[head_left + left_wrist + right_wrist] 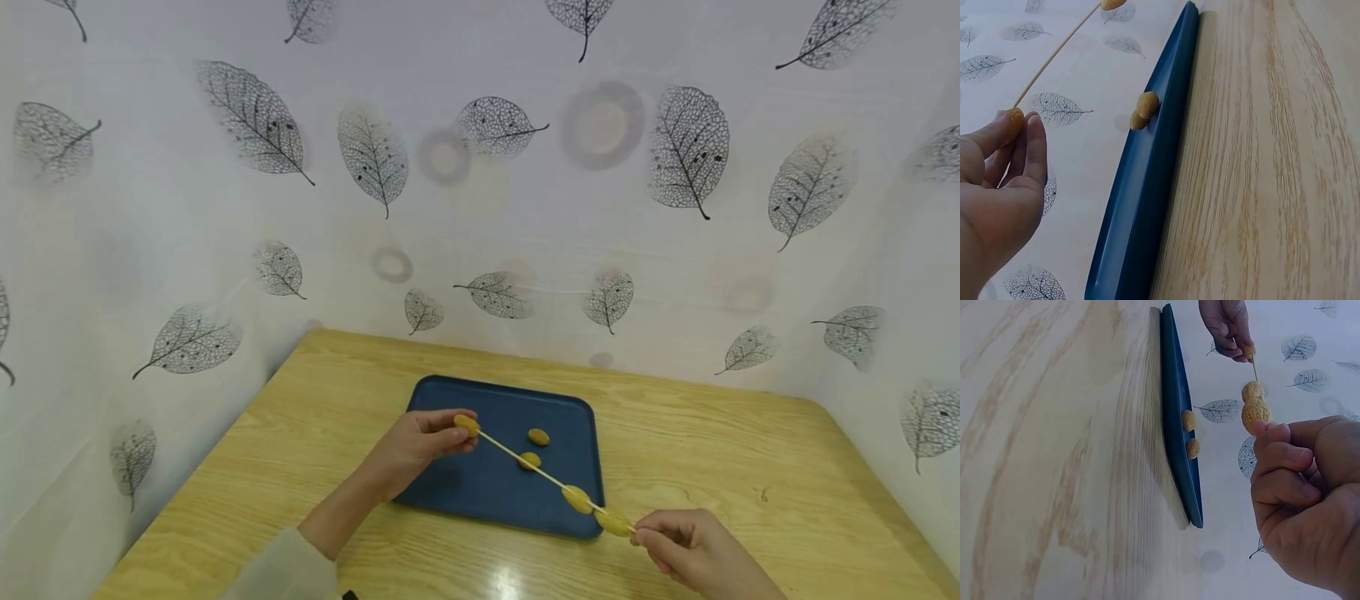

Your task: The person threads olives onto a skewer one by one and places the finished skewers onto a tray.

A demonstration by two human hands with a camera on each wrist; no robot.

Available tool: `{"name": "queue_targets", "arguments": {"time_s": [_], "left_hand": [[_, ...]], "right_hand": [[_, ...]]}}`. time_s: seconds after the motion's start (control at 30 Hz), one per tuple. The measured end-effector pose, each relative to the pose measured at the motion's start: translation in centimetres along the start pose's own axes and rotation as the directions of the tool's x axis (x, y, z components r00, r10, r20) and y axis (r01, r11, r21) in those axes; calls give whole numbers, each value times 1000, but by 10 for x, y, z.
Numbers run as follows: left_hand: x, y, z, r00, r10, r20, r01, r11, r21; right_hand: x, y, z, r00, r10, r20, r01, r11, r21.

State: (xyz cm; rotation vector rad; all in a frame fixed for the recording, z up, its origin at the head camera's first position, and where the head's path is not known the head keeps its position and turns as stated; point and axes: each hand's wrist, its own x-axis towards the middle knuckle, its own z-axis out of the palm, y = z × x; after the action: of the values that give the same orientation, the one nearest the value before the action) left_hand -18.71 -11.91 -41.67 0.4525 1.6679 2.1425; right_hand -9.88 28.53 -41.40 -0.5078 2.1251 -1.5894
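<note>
A thin wooden skewer (517, 457) slants between the two hands above the tray. My left hand (420, 446) pinches a wrinkled yellow oval piece (467, 425) between thumb and fingers, and the skewer's far end meets it. Two more yellow oval pieces (577, 499) are threaded side by side near the other end. There my right hand (693, 546) pinches the skewer's end, its thumb and index finger right beside the last piece (1255, 417). In the right wrist view, its other fingers are curled in.
A blue rectangular tray (465, 500) lies on the wood-grain table (337, 383). Two loose yellow oval pieces, one nearer (529, 461) and one farther (538, 437), lie in it. Behind and beside the table hangs a white leaf-patterned covering (525, 217).
</note>
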Motion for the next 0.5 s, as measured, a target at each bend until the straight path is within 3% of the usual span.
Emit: {"name": "queue_targets", "arguments": {"time_s": [0.33, 0.5], "left_hand": [[3, -2, 4, 1000, -11, 7, 10, 988, 154], [3, -3, 6, 1000, -8, 25, 4, 987, 163]], "right_hand": [[-1, -3, 2, 1000, -26, -12, 25, 999, -43], [1, -4, 3, 1000, -10, -14, 10, 999, -34]]}}
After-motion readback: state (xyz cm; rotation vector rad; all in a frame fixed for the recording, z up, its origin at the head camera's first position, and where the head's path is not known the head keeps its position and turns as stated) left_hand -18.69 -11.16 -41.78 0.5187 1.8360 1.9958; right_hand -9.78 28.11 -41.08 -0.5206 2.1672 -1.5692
